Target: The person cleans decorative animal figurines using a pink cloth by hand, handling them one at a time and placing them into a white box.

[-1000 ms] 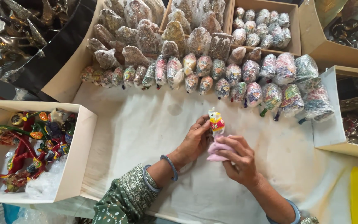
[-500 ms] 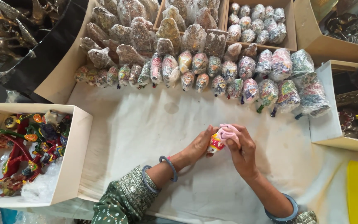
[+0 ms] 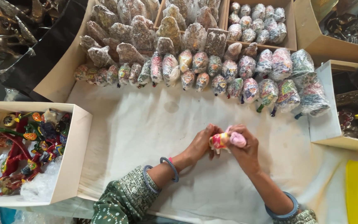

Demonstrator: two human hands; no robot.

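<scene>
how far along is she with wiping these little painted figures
Done, by the look of it: rows of plastic-wrapped figures line the far edge of the white cloth. In hand: the left hand holds one small painted figure while the right hand presses a pink cloth on it. Left: a white box of unwrapped painted figures at the left.

plastic-wrapped figurines [image 3: 212, 68]: rows at top | white box [image 3: 77, 153]: left | brown tray [image 3: 289, 39]: top right
</scene>
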